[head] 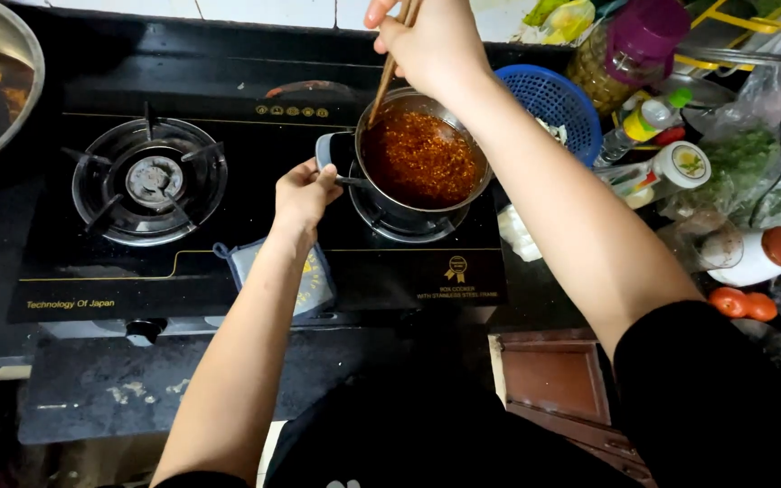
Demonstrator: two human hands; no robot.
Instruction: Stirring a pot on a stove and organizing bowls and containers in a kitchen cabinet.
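The left hand [303,192] pinches the pan handle [341,163] — the pan [422,158] lies rightward; the right hand [431,41], above, grips chopsticks [389,68] slanting down-left into it.

Dim, warm light — dark, murky edges
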